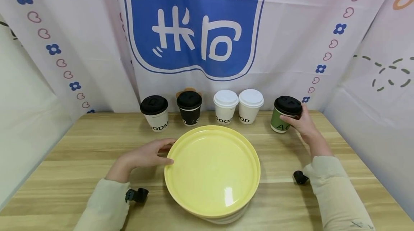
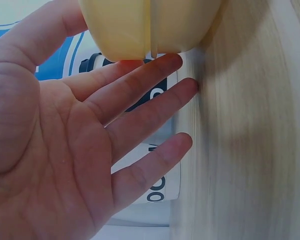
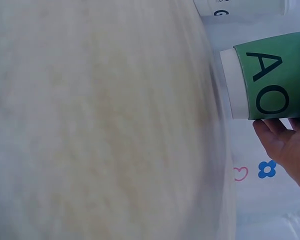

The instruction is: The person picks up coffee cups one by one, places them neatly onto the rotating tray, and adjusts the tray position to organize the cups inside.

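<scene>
Five cups (image 1: 279, 120) carry three black lids (image 1: 153, 105) and two white lids (image 1: 225, 98). Two hands (image 1: 145, 155) and at least one tray (image 1: 211, 171) show.

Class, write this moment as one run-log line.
left hand: at edge of yellow plate | right hand: holds black-lidded green cup | four other cups: stand beyond plate

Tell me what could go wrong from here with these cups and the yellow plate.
The right grip holds the green cup from one side, so a loose hold might let it tip.
The left grip is at the rim of the yellow plate with fingers spread; a forward nudge could shift it toward the cups behind.
One white-lidded cup stands close beside another, so bumping one may topple both.
</scene>
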`<state>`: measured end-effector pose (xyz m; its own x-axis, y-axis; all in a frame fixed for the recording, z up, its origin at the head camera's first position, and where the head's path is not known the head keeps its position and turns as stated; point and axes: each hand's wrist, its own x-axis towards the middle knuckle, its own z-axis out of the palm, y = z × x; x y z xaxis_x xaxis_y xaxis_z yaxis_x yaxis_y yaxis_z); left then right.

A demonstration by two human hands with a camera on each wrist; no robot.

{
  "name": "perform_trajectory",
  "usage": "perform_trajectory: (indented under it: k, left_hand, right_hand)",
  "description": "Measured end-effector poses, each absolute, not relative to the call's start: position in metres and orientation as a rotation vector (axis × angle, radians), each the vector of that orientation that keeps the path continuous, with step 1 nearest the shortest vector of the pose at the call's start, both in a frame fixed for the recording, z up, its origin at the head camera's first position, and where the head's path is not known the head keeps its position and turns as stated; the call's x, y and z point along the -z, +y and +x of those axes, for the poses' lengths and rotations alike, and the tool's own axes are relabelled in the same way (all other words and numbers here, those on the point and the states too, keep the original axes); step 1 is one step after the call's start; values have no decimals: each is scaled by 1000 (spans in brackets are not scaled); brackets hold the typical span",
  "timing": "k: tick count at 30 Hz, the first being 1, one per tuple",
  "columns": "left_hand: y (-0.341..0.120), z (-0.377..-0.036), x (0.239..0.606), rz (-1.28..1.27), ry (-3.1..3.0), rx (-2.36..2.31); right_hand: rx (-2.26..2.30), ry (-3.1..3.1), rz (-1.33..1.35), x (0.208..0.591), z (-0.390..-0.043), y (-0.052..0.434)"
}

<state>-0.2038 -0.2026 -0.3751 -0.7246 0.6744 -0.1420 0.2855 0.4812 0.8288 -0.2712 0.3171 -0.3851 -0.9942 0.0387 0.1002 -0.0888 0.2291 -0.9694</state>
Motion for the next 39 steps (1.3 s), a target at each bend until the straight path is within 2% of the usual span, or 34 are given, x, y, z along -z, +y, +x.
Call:
perform_trajectory:
  k: [9, 39]
  left_hand:
    - [-204, -203, 375, 821, 2272, -1155]
    - [-206, -205, 378, 806, 2251, -1184]
  right_hand:
    - [-1789, -2470, 107, 371, -263, 313]
    - [-1807, -2412, 628, 323, -222, 262]
